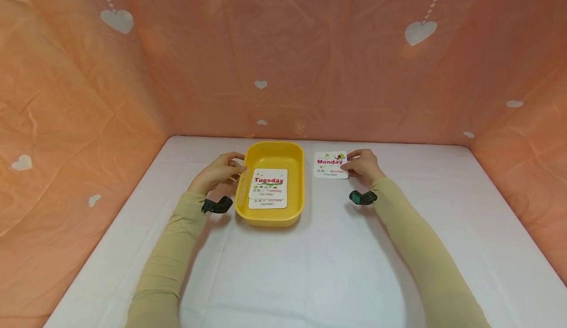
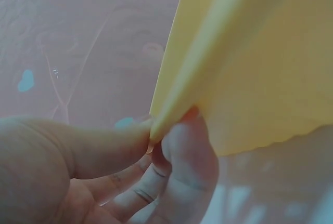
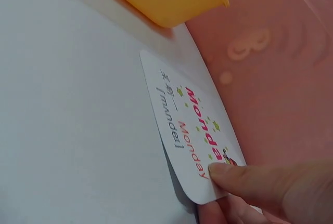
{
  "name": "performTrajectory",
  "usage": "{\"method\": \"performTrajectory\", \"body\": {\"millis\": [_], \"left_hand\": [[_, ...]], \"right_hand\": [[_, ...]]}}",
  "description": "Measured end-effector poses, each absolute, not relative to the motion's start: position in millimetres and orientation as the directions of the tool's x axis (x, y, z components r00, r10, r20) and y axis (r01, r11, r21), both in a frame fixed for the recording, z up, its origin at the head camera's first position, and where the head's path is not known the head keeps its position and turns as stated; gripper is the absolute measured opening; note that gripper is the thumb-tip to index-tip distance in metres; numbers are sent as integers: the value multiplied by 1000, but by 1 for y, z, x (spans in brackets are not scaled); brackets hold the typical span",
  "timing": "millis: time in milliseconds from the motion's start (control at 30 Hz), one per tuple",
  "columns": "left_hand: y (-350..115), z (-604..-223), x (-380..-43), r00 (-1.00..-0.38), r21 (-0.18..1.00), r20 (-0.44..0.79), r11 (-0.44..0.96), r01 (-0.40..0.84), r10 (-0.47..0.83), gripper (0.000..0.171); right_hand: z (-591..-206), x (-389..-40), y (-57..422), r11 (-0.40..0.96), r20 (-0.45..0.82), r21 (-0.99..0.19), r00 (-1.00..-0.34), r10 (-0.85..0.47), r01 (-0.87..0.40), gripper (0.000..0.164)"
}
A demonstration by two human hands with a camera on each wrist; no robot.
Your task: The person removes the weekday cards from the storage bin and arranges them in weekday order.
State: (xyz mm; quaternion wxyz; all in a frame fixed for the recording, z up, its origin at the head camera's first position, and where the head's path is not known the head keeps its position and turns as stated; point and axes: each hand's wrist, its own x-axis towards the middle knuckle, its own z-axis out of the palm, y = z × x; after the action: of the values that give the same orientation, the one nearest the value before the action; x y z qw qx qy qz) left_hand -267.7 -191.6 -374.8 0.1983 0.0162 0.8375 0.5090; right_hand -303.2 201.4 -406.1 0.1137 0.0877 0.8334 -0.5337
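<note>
A yellow plastic tray (image 1: pixel 271 214) stands on the white table, its long side running away from me. My left hand (image 1: pixel 220 172) pinches its left rim between thumb and fingers, as the left wrist view shows on the yellow rim (image 2: pixel 174 107). Inside the tray lies a Tuesday card (image 1: pixel 268 184), overlapping a Sunday card (image 1: pixel 267 204) beneath it. Right of the tray, my right hand (image 1: pixel 364 164) holds a Monday card (image 1: pixel 330 165) by its right edge, thumb on top and fingers underneath. In the right wrist view the Monday card (image 3: pixel 182 130) is tilted, its near edge above the table.
An orange cloth (image 1: pixel 301 62) with white hearts hangs behind and on both sides of the white table (image 1: pixel 283 278). Black wrist straps (image 1: pixel 217 205) sit on both wrists. The table's back edge runs just beyond the tray and the Monday card.
</note>
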Motion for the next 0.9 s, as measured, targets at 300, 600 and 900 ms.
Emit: {"method": "performTrajectory", "body": {"millis": [300, 600, 900], "left_hand": [[-191, -376, -269, -922, 859, -318, 478, -182, 222, 46], [-190, -375, -268, -921, 860, -321, 476, -185, 222, 45], [-189, -376, -269, -920, 864, -319, 468, -184, 227, 45]], "right_hand": [[-405, -305, 203, 390, -321, -870, -947, 15, 301, 49], [-404, -305, 204, 406, -346, -852, -938, 38, 331, 39], [-402, -303, 204, 418, -333, -853, -942, 24, 313, 32]]}}
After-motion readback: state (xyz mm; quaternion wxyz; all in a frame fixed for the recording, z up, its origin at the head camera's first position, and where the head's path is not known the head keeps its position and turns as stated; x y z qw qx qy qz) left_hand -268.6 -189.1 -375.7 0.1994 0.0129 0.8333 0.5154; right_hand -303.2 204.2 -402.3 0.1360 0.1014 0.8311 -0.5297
